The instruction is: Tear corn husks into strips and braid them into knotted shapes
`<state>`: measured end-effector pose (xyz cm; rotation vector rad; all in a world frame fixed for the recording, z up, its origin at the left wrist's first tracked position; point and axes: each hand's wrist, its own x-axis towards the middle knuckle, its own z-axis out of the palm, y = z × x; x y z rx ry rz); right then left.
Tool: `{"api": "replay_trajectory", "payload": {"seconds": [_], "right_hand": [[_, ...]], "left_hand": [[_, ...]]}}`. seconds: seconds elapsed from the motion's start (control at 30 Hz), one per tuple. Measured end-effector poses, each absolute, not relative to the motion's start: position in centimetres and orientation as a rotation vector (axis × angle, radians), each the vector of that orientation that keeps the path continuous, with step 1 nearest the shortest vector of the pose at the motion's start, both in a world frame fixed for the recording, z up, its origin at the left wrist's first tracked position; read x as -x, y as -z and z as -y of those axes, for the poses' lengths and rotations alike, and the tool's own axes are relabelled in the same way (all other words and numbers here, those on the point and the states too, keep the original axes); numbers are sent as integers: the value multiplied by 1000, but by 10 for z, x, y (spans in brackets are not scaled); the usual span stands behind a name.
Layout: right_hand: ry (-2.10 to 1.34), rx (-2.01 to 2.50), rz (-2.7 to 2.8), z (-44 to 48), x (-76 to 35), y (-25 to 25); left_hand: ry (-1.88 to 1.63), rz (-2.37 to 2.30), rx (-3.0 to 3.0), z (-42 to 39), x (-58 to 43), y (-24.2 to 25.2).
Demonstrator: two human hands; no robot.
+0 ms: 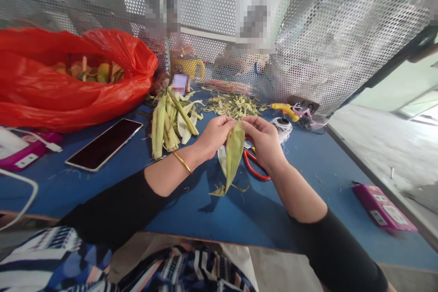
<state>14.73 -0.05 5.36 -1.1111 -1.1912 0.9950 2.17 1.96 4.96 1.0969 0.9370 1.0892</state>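
Note:
Between my two hands hangs a pale green corn husk, its tip pointing down over the table. My left hand pinches its upper end from the left, and my right hand pinches the same end from the right. A whiter strip of husk shows just behind it. Under my right hand lies a pair of scissors with red handles, their blades mostly hidden. To the left is a pile of corn husks. Beyond my fingers is a heap of shredded husk trimmings.
A red plastic bag with contents sits at the back left, near a phone and a purple power strip. White thread, a yellow glue gun and another purple power strip are on the right. A perforated metal panel stands behind.

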Motion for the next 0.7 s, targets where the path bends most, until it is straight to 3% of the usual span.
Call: {"api": "replay_trajectory", "payload": {"seconds": [0.17,0.47,0.7], "right_hand": [[-1206,1152,1108,2,-146,-48],[-649,1145,1313,5,-139,-46],[-986,1177,1222,5,-138,-44]], "left_hand": [[-1205,-998,-1312,-27,-21,-40],[-1204,-1014,-1229,-28,-23,-37],[-1338,-1000,-1211,-32,-19,-37]]}}
